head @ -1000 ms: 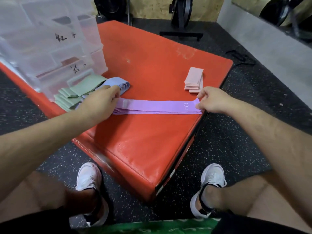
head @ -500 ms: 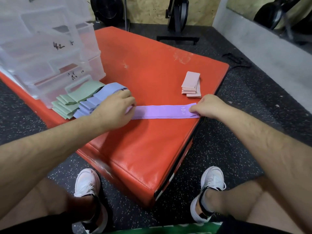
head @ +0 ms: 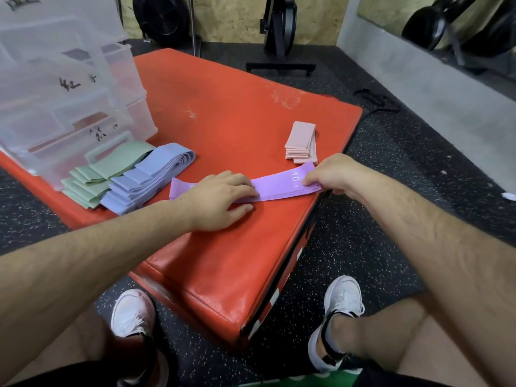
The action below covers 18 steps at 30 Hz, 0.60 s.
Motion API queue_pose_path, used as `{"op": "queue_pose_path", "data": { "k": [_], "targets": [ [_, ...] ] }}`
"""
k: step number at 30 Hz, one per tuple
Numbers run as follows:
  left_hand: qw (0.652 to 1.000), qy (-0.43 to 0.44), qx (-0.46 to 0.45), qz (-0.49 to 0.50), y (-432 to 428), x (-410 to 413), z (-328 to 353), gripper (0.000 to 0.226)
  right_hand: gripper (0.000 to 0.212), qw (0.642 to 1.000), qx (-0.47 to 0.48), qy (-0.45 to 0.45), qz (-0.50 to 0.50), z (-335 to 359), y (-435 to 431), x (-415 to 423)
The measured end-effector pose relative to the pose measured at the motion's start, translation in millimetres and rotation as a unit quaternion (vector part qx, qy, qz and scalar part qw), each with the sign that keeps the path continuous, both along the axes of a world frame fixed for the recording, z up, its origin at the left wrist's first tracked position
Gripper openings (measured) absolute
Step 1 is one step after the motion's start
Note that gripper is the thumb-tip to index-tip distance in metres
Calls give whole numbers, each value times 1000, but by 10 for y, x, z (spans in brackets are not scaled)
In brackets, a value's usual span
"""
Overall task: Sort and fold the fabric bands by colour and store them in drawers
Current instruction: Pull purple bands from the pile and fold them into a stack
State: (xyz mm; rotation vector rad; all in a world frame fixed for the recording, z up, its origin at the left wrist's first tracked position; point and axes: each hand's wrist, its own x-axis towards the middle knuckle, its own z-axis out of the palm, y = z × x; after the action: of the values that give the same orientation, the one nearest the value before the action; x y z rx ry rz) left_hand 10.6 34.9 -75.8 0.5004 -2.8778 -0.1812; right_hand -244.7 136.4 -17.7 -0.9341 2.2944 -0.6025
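Since the earlier frame, the left hand (head: 220,198) has slid rightward along the purple bands (head: 275,187), pressing flat with fingers extended; the right hand (head: 333,173) pinches their far end. Pink stack (head: 301,139) lies folded beyond the right hand; green bands (head: 92,181), blue bands (head: 148,178) and drawers (head: 69,107) await left of the left hand.

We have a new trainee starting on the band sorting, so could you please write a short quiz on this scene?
1. True or false: the pink stack is already folded.
2. What is printed on the purple bands?
3. Which pile lies closest to the plastic drawers? A) green bands B) blue bands C) pink stack

Key:
1. True.
2. "10 LB", beside the right hand; the left hand presses the bands flat.
3. A.
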Motion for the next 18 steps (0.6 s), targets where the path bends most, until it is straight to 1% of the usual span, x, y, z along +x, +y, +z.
{"op": "queue_pose_path", "data": {
  "k": [2, 4, 6, 8, 9, 10, 12, 13, 14, 16, 18],
  "targets": [
    [1000, -20, 0, 0, 54, -54, 6, 51, 22, 1000, -18, 9, -18, 80, 22, -41],
    [999, -34, 27, 23, 116, -120, 39, 50, 17, 999, -35, -18, -30, 156, 46, -38],
    [994, -32, 94, 51, 126, -182, 99, 39, 13, 998, -42, -45, -25, 216, 56, 10],
    [980, 19, 179, 81, 130, -228, 215, 32, 13, 997, -61, -51, -16, 268, 37, 101],
    [965, 60, 232, 106, 130, -237, 280, 32, 12, 996, -73, -49, -10, 291, 17, 156],
    [942, 103, 287, 139, 127, -239, 344, 34, 12, 995, -84, -46, -2, 317, -4, 223],
    [876, 183, 406, 185, 110, -229, 452, 37, 8, 994, -99, -33, 18, 372, -59, 370],
    [840, 213, 462, 188, 116, -220, 497, 37, 9, 994, -104, -23, 31, 395, -86, 450],
    [809, 237, 505, 185, 120, -212, 533, 36, 16, 993, -109, -9, 45, 415, -112, 530],
    [773, 270, 542, 187, 126, -187, 583, 32, 22, 990, -119, 27, 65, 421, -177, 687],
    [756, 293, 553, 192, 135, -152, 602, 31, 21, 988, -127, 39, 78, 395, -232, 819]
  ]
}}
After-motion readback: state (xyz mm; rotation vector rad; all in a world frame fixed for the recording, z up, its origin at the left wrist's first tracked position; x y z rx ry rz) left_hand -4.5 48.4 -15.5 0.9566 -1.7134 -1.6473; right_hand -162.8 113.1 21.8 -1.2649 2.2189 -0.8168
